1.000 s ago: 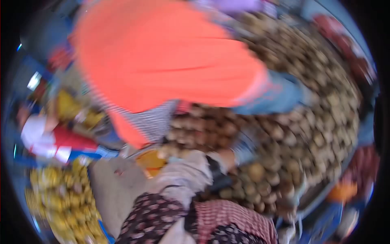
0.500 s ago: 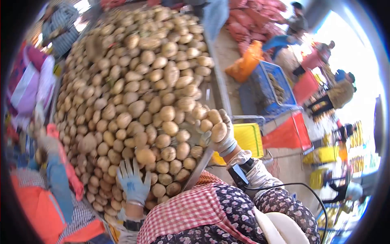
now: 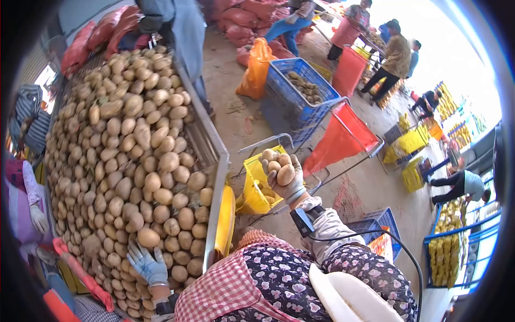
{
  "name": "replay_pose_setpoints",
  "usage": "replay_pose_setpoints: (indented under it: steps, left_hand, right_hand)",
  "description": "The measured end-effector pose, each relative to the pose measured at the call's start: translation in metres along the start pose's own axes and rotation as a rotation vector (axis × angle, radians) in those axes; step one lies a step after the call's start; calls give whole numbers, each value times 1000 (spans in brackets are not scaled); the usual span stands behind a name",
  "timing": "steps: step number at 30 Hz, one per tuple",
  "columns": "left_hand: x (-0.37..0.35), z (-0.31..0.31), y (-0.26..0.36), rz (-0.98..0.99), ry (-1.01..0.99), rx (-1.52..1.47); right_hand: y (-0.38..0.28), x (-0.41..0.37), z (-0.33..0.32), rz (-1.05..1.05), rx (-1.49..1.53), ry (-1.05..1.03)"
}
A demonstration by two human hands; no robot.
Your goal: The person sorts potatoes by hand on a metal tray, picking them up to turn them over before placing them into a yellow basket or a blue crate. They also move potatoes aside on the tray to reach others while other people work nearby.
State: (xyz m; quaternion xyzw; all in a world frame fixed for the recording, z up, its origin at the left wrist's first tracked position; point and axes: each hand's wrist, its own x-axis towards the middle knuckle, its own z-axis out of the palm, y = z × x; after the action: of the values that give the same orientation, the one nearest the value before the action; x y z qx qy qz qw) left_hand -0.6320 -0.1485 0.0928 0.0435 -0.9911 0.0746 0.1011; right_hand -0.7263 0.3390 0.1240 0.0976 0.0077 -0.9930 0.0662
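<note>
Several potatoes [image 3: 285,175] are gathered in my right hand [image 3: 292,185], which wears a pale glove and is raised beyond the table's metal edge, by the yellow bag [image 3: 251,185] on a frame. My left hand [image 3: 148,266], in a light blue glove, lies on the potato pile [image 3: 115,166] near its front, fingers spread. A larger potato [image 3: 148,238] rests just above its fingertips. The metal rim [image 3: 219,177] of the sorting table runs between my two hands.
Beyond the rim stand a blue crate [image 3: 300,107] with potatoes, an orange bag [image 3: 256,70] and a red bag [image 3: 340,140] on a frame. Co-workers stand at the left and far right. Pink sacks [image 3: 238,24] are stacked at the back. A black cable hangs from my right wrist.
The view has turned to the right. My right hand has moved with its potatoes from over the table's edge to beside the yellow bag. My left hand stays on the pile.
</note>
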Motion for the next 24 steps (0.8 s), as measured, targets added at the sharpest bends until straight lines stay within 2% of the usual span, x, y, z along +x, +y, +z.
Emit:
replay_pose_setpoints:
  steps: [3,5,7,9,11,13,14,16,18,19,20,21,22,23,24]
  left_hand:
    - [-1,0,-1,-7,-28,53]
    - [-1,2,-2,-1,-33,77]
    - [-1,2,-4,-10,-63,86]
    - [1,-9,1,-58,-140,76]
    - [-1,1,-5,-60,-148,98]
    - [-5,-5,6,-187,-204,54]
    - [-9,-6,11,-195,-208,55]
    - [-21,-15,25,-213,-53,17]
    - [-29,-30,46,-329,57,-254]
    - [-20,-52,58,-428,-42,-390]
    - [-23,-58,60,-115,-140,43]
    - [-25,-59,75,-405,231,-222]
    - [-40,-44,74,-437,250,-344]
    - [-91,36,45,-450,-313,-697]
    - [-42,-64,77,-313,202,-214]
  right_hand:
    - [-50,-11,-15,-111,25,115]
    - [-95,-19,-22,-171,2,86]
    - [-142,-22,-14,-414,-104,263]
    - [-220,-17,-12,-383,78,49]
    - [-285,-7,14,-695,29,297]
    - [-329,4,36,-1023,-85,451]
    - [-338,-2,37,-1015,-91,451]
    - [-341,-8,33,-916,-287,601]
    - [-318,19,24,-692,-532,708]
    - [-304,23,13,-543,-746,506]
    - [-292,34,-9,-499,-915,197]
    - [-280,53,-21,-457,-1157,448]
    - [-246,78,-13,-418,-1149,586]
    - [-238,98,-25,-232,-1235,367]
    - [-155,93,21,-221,-1321,55]
